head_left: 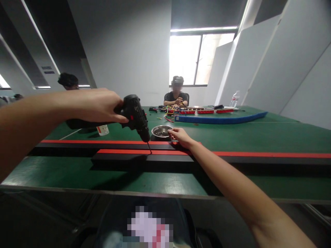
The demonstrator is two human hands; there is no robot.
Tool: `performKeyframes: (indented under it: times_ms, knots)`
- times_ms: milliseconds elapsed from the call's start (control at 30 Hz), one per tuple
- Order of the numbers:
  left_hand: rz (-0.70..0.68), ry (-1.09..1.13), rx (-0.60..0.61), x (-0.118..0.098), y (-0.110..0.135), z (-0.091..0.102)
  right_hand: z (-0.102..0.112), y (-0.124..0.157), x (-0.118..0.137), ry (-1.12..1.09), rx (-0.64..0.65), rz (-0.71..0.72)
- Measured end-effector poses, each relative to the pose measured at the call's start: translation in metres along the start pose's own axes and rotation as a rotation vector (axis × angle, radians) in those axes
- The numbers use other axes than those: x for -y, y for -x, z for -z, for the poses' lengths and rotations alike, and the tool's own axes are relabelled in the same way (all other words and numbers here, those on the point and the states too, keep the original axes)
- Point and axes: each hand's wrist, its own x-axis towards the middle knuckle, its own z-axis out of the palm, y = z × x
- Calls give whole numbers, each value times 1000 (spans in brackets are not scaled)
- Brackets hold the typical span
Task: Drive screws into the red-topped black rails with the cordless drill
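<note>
My left hand (104, 105) is closed around the grip of a black cordless drill (134, 113). The drill points down, and the tip of its long bit meets the red top strip of the nearer black bar (160, 157). At the right rim of a small metal bowl (155, 131), my right hand (181, 136) has its fingertips pinched together. Whatever those fingers hold, if anything, is too small to make out. Small dark pieces, which look like screws, lie in the bowl. Behind the nearer bar runs a second red-topped black bar (77, 148), alongside it.
A blue strip (222, 119) lies farther back, beside wires and red parts (186, 112). A white container (102, 130) stands behind my left forearm, and a plastic bottle (234, 99) at the far right. One person (177, 94) sits across the green table (258, 134); another (68, 81) is at left.
</note>
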Motion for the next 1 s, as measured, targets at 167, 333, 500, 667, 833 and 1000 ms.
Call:
performKeyframes:
  times_ms: [167, 333, 500, 667, 833, 1000]
  knots:
    - [-147, -453, -97, -18, 8, -22, 2, -2, -3, 44, 3, 28]
    - [-105, -451, -147, -23, 8, -32, 2, -2, -2, 45, -1, 2]
    - [-154, -580, -128, -26, 7, -28, 2, -1, -1, 46, 15, -3]
    - [-172, -678, -106, -28, 10, -28, 3, -3, -2, 66, 24, 13]
    - [-191, -629, -180, -20, 8, -28, 1, -2, 0, 74, 8, -8]
    - [-288, -246, -36, 1, 4, -13, 0, -3, 0, 35, -22, -64]
